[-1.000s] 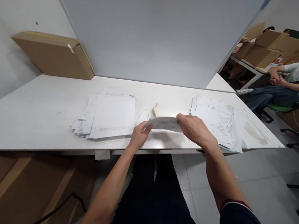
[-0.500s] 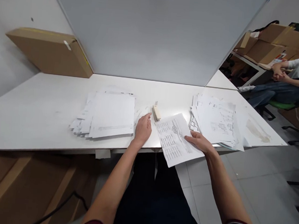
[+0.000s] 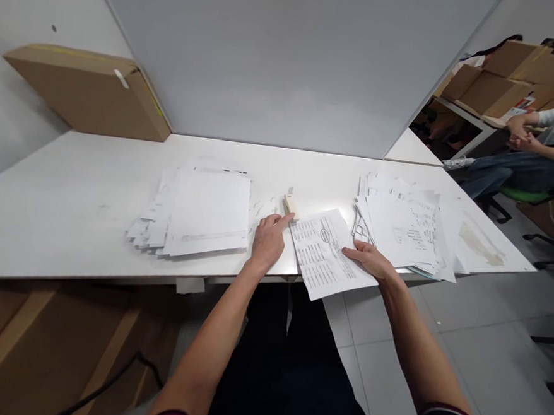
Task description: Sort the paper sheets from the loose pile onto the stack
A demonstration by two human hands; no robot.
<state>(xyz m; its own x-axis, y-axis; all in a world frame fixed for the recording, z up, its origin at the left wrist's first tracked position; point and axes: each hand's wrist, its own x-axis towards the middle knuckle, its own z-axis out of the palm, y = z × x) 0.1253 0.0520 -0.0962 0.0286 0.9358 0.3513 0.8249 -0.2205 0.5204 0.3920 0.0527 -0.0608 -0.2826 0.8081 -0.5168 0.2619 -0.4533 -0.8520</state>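
My right hand (image 3: pixel 370 263) grips printed sheets of paper (image 3: pixel 323 258) at their right side, thumb on top and fingers underneath. The sheets stick out over the table's front edge, and their upper left corner is at the near end of a small cream stapler (image 3: pixel 289 203). My left hand (image 3: pixel 269 240) holds nothing; its index finger is stretched out onto the stapler's near end, while the other fingers are loosely bent. Between the left hand and a stack of white papers (image 3: pixel 213 212) there is a short gap.
A messy pile of printed papers (image 3: pixel 399 225) lies to the right on the white table (image 3: pixel 67 218). A cardboard box (image 3: pixel 90 93) leans at the back left, beside a grey panel (image 3: pixel 287 63). At far right a person (image 3: pixel 537 143) sits near stacked boxes (image 3: pixel 502 78).
My left hand has moved slightly right, its index finger now on the stapler's near end. The sheets' lower edge has risen a little in my right hand.
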